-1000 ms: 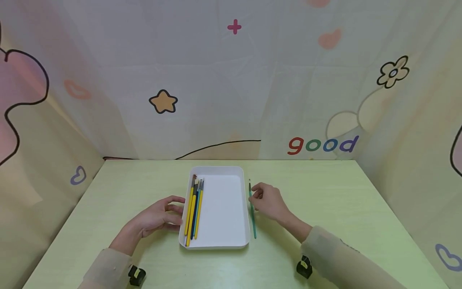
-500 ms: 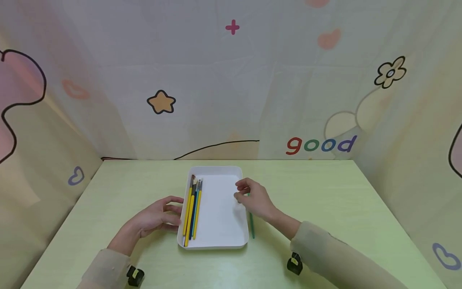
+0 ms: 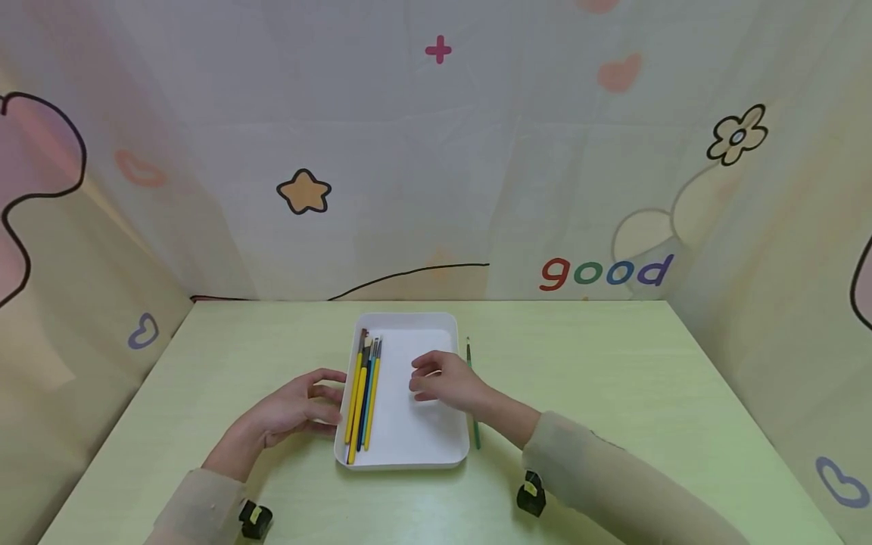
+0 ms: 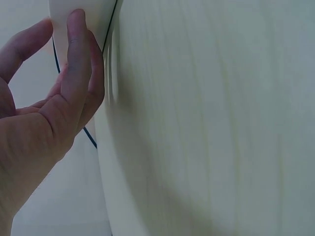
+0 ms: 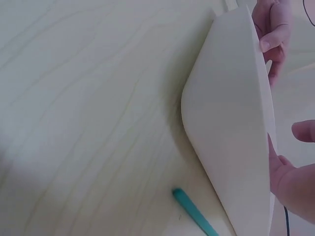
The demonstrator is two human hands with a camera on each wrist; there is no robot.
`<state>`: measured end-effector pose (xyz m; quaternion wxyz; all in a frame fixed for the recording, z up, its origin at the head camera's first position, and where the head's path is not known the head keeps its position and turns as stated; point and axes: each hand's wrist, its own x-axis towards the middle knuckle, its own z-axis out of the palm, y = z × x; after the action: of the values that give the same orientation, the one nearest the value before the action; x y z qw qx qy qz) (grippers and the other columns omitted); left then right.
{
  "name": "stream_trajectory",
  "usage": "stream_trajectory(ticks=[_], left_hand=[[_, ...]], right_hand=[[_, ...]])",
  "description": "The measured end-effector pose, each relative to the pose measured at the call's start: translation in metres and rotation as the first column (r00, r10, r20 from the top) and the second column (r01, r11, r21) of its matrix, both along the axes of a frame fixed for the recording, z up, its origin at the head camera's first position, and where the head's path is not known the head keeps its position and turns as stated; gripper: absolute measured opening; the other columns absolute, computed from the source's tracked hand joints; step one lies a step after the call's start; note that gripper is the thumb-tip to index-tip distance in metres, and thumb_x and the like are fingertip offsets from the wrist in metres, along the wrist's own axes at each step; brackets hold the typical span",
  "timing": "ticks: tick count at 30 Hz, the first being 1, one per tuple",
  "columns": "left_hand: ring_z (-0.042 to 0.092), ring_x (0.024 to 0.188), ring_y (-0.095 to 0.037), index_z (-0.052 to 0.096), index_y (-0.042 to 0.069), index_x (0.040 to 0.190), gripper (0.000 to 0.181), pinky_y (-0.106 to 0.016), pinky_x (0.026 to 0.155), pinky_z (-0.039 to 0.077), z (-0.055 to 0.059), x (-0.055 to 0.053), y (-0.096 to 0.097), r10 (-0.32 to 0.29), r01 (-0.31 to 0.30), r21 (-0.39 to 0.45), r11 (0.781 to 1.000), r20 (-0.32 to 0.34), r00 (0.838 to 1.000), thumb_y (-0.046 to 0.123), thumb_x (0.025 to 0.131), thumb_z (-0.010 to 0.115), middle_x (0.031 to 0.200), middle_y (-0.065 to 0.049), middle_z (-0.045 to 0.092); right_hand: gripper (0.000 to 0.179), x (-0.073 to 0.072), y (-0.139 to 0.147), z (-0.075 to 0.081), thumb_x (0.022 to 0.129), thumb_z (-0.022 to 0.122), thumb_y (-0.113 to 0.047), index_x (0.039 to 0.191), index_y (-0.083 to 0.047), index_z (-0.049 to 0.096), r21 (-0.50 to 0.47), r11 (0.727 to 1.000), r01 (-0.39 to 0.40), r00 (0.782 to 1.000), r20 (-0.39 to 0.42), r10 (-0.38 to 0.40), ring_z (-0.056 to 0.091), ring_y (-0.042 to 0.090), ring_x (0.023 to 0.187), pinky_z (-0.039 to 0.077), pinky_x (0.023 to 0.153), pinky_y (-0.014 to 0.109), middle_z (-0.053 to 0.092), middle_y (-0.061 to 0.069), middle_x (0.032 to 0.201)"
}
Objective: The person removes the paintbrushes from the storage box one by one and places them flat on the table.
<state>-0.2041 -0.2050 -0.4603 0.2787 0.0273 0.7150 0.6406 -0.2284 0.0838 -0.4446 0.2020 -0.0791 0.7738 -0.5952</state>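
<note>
Printed cloth [image 3: 422,189], pale: lines back & sides; motifs incl. star [image 3: 303,191], flower [image 3: 738,136] & the word "good" [image 3: 606,272]. Table [image 3: 586,356], lt. green: fills foreground; wood grain plainest in wrist views. R sleeve [image 3: 606,477] & L sleeve [image 3: 200,503], lt. beige: 1 per forearm, reaching in fr. near edge. Tray [image 3: 422,446], white, shallow, rounded corners: mid-table. L hand [image 3: 296,409]: fingers spread apart, slightly bent, tips at tray's L wall; L-wrist view shows them against its outer face, mostly hidden in head view. R hand [image 3: 446,381]: hangs over tray's R half, fingers loosely bent, nothing visible in grasp; in R-wrist view tray wall cuts off part of it. Paintbrushes [image 3: 357,412], 5 pcs.: in tray along L side, bristles to far end; 3 yellow handles, 1 dk. blue, 1 lt. blue; head view only, as wall blocks tray's inside fr. R-wrist cam. Green paintbrush [image 3: 477,435], 1 pc.: on table just beside tray's R side; R wrist covers its middle in head view, R-wrist view shows one handle end unobstructed. Black boxes [image 3: 531,496], 2 pcs., small: 1 at each cuff.
</note>
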Motion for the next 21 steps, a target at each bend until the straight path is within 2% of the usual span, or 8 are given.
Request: stream_trajectory(ticks=[3, 7, 14, 21], left_hand=[[0.065, 0.103, -0.032, 0.034, 0.001, 0.151, 0.079, -0.046, 0.089, 0.058, 0.000, 0.000, 0.000, 0.001, -0.001, 0.000, 1.000, 0.004, 1.000, -0.002, 0.084, 0.076, 0.132, -0.023, 0.053], [0.065, 0.103, -0.033, 0.034, 0.001, 0.151, 0.079, -0.046, 0.089, 0.058, 0.000, -0.001, 0.000, 0.002, -0.002, 0.005, 1.000, 0.007, 1.000, -0.003, 0.084, 0.076, 0.132, -0.024, 0.053], [0.065, 0.104, -0.033, 0.034, 0.001, 0.151, 0.079, -0.047, 0.090, 0.058, 0.001, -0.001, 0.000, -0.001, 0.001, 0.011, 1.000, 0.005, 1.000, -0.003, 0.085, 0.075, 0.133, -0.024, 0.053], [0.065, 0.104, -0.033, 0.033, 0.001, 0.151, 0.079, -0.047, 0.091, 0.058, 0.002, 0.000, 0.001, -0.004, 0.004, 0.010, 1.000, 0.009, 1.000, -0.003, 0.085, 0.075, 0.132, -0.025, 0.052]], right_hand=[[0.043, 0.001, -0.004, -0.002, 0.095, 0.068, -0.003, 0.133, 0.012, 0.053, -0.028, 0.999, -0.025, 0.996, 0.081, 0.027, 0.072, 0.032, 0.098, 0.060, 0.086, 0.038, 0.063, 0.017, 0.109], [0.044, 0.001, -0.009, -0.004, 0.097, 0.068, -0.005, 0.135, 0.011, 0.052, -0.059, 0.996, -0.060, 0.987, 0.145, 0.068, 0.071, 0.030, 0.100, 0.059, 0.089, 0.038, 0.066, 0.016, 0.110], [0.044, 0.002, -0.018, -0.011, 0.099, 0.067, -0.008, 0.136, 0.010, 0.051, -0.101, 0.990, -0.100, 0.980, 0.162, 0.116, 0.070, 0.028, 0.106, 0.058, 0.091, 0.037, 0.069, 0.014, 0.112], [0.046, 0.006, -0.029, -0.008, 0.099, 0.068, -0.012, 0.137, 0.010, 0.053, -0.076, 0.995, -0.057, 0.981, 0.182, 0.070, 0.070, 0.027, 0.106, 0.057, 0.092, 0.036, 0.071, 0.013, 0.110]])
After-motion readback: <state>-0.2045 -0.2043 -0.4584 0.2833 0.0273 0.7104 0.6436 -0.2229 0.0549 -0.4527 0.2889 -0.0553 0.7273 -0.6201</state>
